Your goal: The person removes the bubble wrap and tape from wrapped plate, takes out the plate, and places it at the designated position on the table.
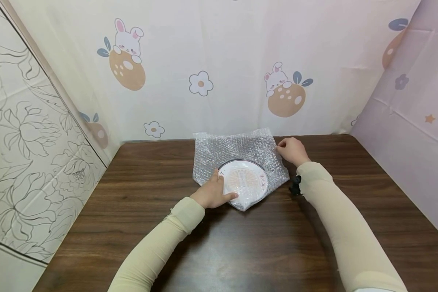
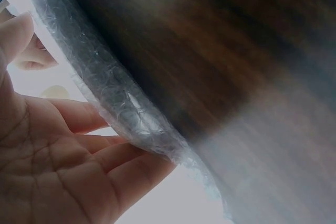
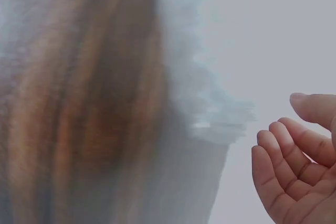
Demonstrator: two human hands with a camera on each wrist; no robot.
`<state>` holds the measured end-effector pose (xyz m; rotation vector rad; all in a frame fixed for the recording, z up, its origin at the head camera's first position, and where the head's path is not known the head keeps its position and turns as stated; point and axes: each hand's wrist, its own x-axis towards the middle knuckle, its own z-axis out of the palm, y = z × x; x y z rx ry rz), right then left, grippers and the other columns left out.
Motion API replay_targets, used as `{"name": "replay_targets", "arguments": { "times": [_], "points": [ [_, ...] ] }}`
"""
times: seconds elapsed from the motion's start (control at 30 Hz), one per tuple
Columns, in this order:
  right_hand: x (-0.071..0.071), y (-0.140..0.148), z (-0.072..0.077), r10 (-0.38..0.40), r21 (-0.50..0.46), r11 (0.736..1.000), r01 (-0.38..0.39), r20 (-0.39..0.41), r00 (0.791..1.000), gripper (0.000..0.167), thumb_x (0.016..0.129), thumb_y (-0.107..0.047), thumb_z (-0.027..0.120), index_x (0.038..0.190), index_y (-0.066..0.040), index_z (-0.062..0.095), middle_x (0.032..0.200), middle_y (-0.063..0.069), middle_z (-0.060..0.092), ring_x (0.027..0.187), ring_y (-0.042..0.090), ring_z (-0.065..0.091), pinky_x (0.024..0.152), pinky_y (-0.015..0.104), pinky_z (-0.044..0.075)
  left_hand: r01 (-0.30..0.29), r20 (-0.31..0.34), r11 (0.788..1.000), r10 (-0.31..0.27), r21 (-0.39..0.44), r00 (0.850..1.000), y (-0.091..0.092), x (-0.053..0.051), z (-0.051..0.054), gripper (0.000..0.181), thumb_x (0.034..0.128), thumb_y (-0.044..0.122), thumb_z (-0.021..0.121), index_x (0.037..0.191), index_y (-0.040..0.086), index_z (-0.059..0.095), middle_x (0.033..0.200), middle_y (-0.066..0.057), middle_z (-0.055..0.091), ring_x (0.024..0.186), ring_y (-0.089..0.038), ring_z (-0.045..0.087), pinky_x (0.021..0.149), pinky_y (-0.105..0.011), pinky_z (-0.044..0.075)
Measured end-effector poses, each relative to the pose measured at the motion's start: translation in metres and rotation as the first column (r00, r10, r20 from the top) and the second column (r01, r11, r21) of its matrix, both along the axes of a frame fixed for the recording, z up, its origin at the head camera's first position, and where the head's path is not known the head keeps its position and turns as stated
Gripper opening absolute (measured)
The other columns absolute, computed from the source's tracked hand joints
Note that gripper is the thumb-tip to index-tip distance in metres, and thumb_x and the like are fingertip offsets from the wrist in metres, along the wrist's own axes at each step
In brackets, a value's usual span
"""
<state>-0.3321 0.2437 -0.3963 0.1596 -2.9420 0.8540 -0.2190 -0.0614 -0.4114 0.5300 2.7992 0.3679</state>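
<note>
A round white plate (image 1: 245,182) with a dark rim and printed marks lies under clear bubble wrap (image 1: 222,150), whose folded corner points to the table's near side. My left hand (image 1: 213,191) rests with spread fingers on the plate's left edge; in the left wrist view this hand (image 2: 63,156) has its fingers against the bubble wrap (image 2: 110,77). At the wrap's right edge is my right hand (image 1: 293,151). The right wrist view shows that hand (image 3: 299,166) with bent fingers, the thumb apart from them, beside blurred bubble wrap (image 3: 210,114).
The brown wooden table (image 1: 219,251) reaches back to a printed curtain (image 1: 233,52). A flower-patterned panel (image 1: 25,134) stands at the left, and a pale purple curtain (image 1: 416,105) hangs at the right. A small black object (image 1: 295,185) is by the right cuff.
</note>
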Motion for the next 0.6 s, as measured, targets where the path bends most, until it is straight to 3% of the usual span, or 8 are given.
{"name": "replay_targets", "arguments": {
  "times": [0.3,0.47,0.6],
  "points": [
    [0.011,-0.019,0.025,0.066,-0.053,0.996,-0.071,-0.083,0.994,0.027,0.099,-0.021,0.057,0.11,0.001,0.067,0.106,0.022,0.067,0.09,0.033,0.061,0.078,0.046,0.049,0.003,0.011,1.0,-0.003,0.006,1.0,-0.002,-0.001,0.003,0.097,0.0934,0.066,0.047,0.151,-0.009,0.025,0.161,-0.028,0.006,0.148,-0.038,0.023,0.119,-0.041,0.03],
    [0.02,-0.034,0.031,0.122,-0.076,0.989,-0.127,-0.062,0.991,0.027,0.099,-0.023,0.058,0.114,-0.002,0.067,0.109,0.019,0.067,0.096,0.032,0.062,0.081,0.047,0.051,-0.001,0.013,1.0,0.001,0.009,1.0,-0.003,0.0,0.003,0.097,0.0932,0.066,0.047,0.151,-0.009,0.025,0.161,-0.028,0.007,0.148,-0.038,0.023,0.12,-0.04,0.029],
    [0.025,-0.045,0.028,0.177,-0.057,0.982,-0.179,-0.029,0.984,0.027,0.098,-0.023,0.059,0.114,-0.003,0.068,0.109,0.017,0.068,0.1,0.032,0.063,0.085,0.048,0.052,-0.007,0.021,1.0,0.006,0.007,1.0,-0.002,-0.001,0.001,0.097,0.0928,0.066,0.047,0.151,-0.008,0.025,0.162,-0.027,0.006,0.148,-0.037,0.023,0.12,-0.041,0.029]
  ]
}}
